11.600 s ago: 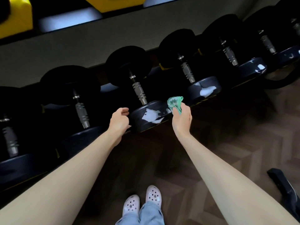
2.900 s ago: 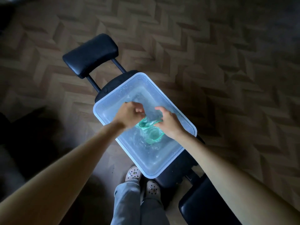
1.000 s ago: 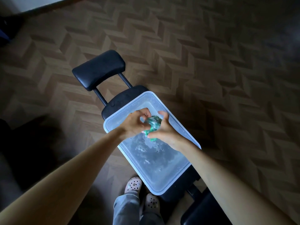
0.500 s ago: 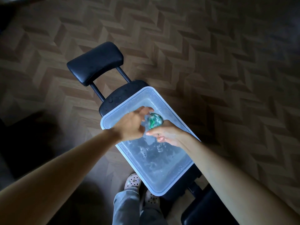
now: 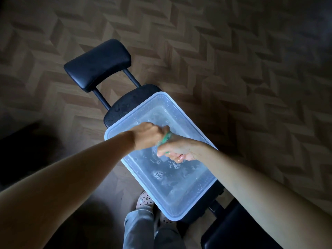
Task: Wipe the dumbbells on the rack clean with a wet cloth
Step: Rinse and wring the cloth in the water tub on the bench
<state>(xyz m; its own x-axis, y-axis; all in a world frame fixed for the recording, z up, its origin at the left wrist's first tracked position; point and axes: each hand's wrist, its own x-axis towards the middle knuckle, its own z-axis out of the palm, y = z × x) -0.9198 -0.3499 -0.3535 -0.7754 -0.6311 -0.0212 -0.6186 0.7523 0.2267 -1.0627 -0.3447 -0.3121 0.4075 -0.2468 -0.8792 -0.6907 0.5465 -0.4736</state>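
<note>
A small green cloth (image 5: 166, 139) is twisted tight between my two hands, just above the water of a clear plastic tub (image 5: 181, 108). My left hand (image 5: 148, 137) grips its upper end as a fist. My right hand (image 5: 177, 150) grips its lower end with the palm turned up and wet fingers curled. Most of the cloth is hidden inside the hands. Foam bubbles float on the water below. No dumbbells or rack are in view.
The tub rests on a black padded bench seat (image 5: 129, 101), with a black headrest pad (image 5: 98, 62) beyond it on two rods. Another black pad (image 5: 231, 230) lies at the lower right. My feet in pale clogs (image 5: 143, 201) stand on the herringbone wood floor.
Since 11.6 s ago I turned from the dumbbell rack to the tub. The cloth went from under the water to a lifted ball, and now my hands twist it tighter and lower.
</note>
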